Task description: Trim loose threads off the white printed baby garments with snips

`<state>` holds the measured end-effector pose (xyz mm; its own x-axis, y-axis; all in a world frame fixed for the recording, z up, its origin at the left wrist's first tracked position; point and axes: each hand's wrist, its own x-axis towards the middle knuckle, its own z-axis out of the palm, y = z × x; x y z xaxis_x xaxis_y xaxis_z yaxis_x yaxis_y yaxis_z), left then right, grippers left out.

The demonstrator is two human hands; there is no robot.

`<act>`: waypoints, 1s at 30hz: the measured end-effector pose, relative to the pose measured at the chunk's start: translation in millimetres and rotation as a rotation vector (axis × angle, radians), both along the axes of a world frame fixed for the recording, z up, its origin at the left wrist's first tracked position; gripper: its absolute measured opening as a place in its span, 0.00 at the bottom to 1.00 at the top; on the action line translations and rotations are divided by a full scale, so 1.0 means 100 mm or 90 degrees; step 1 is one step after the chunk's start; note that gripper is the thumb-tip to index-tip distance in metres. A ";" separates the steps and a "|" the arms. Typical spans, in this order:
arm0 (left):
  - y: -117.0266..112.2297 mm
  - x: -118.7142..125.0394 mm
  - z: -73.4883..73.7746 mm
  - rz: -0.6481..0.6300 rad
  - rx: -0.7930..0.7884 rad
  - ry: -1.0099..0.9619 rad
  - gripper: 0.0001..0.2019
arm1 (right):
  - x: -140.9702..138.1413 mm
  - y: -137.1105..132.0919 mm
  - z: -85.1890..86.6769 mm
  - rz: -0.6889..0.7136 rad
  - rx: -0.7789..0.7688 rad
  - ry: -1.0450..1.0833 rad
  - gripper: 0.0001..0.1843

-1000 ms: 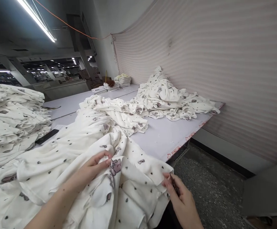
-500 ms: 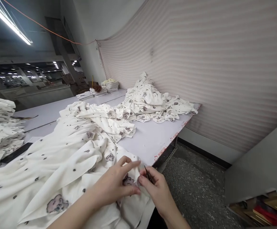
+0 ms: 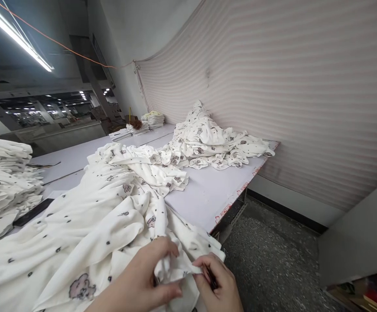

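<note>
A large white cloth (image 3: 94, 242), printed with pink bears and small dark marks, lies in loose folds over the near part of the table. My left hand (image 3: 143, 273) curls around a bunched part of it, with the thumb below and the fingers above. At the cloth's edge, my right hand (image 3: 219, 281) pinches a bit of the fabric between thumb and forefinger. Inside that same palm sits a small dark pointed tool (image 3: 210, 277), seemingly thread snips, mostly hidden by the fingers.
A heap of the same printed fabric (image 3: 204, 138) rests at the table's far right corner. On the left are piled white cloths (image 3: 6, 186) and a dark flat object (image 3: 32, 212). Folded stacks (image 3: 152, 120) stand at the back. The table edge (image 3: 230, 206) drops to a speckled floor.
Both hands have moved down slightly. The left has gathered cloth between thumb and fingers, and the right now pinches the fabric edge. The view has shifted a little.
</note>
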<state>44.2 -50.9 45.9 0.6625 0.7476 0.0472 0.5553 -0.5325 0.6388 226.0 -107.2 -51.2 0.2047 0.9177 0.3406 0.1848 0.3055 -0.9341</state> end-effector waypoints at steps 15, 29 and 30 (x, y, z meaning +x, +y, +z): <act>-0.02 0.04 -0.10 -0.041 0.096 -0.115 0.13 | 0.20 0.07 0.37 0.225 -0.076 -0.078 0.11; 0.00 0.05 -0.05 -0.058 0.098 -0.119 0.11 | 0.09 0.00 0.07 0.144 -0.107 -0.046 0.16; 0.00 0.05 -0.05 -0.058 0.096 -0.119 0.11 | 0.09 0.00 0.09 0.148 -0.106 -0.054 0.15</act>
<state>48.8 -51.2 40.7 0.6962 0.6604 0.2816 0.3804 -0.6719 0.6355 235.1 -106.7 -42.4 -0.0394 0.9813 0.1885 0.2072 0.1926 -0.9592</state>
